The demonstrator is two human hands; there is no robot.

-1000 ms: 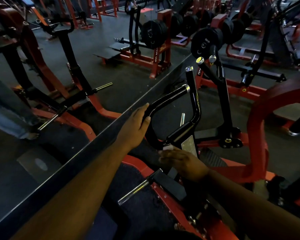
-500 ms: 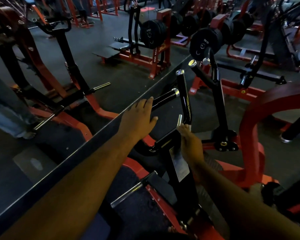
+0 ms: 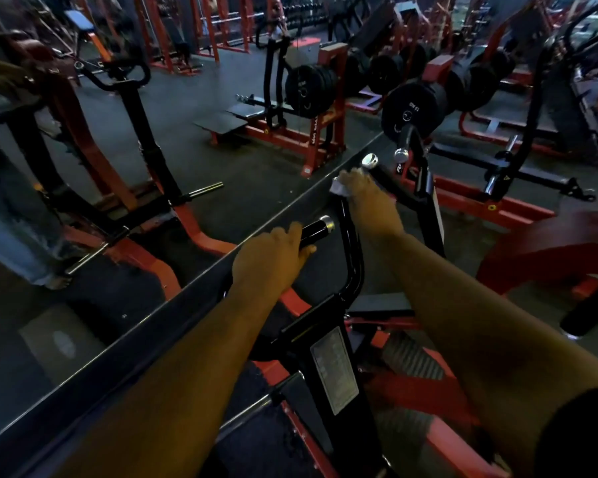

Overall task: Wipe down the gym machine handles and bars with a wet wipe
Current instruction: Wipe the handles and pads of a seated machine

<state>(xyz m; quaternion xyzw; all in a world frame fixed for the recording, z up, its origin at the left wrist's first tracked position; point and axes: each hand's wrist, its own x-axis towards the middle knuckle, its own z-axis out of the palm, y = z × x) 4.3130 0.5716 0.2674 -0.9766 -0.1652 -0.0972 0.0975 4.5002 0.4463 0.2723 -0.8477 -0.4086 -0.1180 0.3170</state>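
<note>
A: Head view, the only one we have. Where does each grip sit?

B: The left hand (image 3: 271, 258) curls round the short black handle (image 3: 314, 230), just behind its chrome end cap (image 3: 326, 224). That handle's long axis runs up and to the right, away from the grip. It looks like a steadying hold.

A: And the right?

B: The right hand (image 3: 366, 194) is higher and farther out, fingers closed round the top of the tall upright bar (image 3: 350, 246), with the white wet wipe (image 3: 339, 188) pinched between palm and bar. A corner of the wipe shows at the left edge of the grip. The hand is motion-blurred, so I cannot tell how each finger lies.

A: Which way does the bar lie from that grip?

B: Almost all of it lies below: its long axis drops from the grip toward the person, bending into the black column (image 3: 328, 343) that carries the label plate (image 3: 335, 370). Just beyond the grip sits another chrome cap (image 3: 370, 161).

A: So the next stroke?

B: My judgement: down along that axis, toward the body. The right hand is plainly the nearer one to the bar; the short handle under the left hand seems not yet wiped, though that is a guess.
</note>
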